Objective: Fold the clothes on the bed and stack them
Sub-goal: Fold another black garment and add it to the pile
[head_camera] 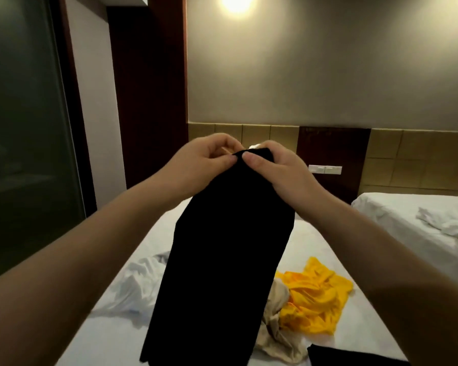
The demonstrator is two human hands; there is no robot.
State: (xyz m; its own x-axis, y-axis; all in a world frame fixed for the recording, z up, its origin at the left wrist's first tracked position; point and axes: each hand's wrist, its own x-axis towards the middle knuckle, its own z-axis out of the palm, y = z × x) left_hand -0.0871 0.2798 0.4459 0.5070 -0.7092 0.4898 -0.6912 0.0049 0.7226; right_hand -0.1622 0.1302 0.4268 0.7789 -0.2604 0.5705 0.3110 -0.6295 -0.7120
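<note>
While lifted above the bed (315, 247), hung limp and long: black garment (222, 260), soft, light, probably trousers. Pinched at top edge by left hand (206, 159) and right hand (280, 170), fingers (254, 161) clamped on cloth. Seemed best taken at both top corners for folding.

Round glowing wall lamp (237, 2) top centre on plain grey wall (328, 62). Dark frosted glass partition (21, 114) at left. Dark reddish-brown wooden panel (148, 88) beside it, white wall strip (95, 101) between. Tan square-tiled headboard band (421, 159) under the grey wall. White rectangular switch plate (325, 169) on dark brown headboard panel (333, 151). Second white-sheeted bed (397, 207) at right, rumpled white bedding (450, 223) on it.
</note>
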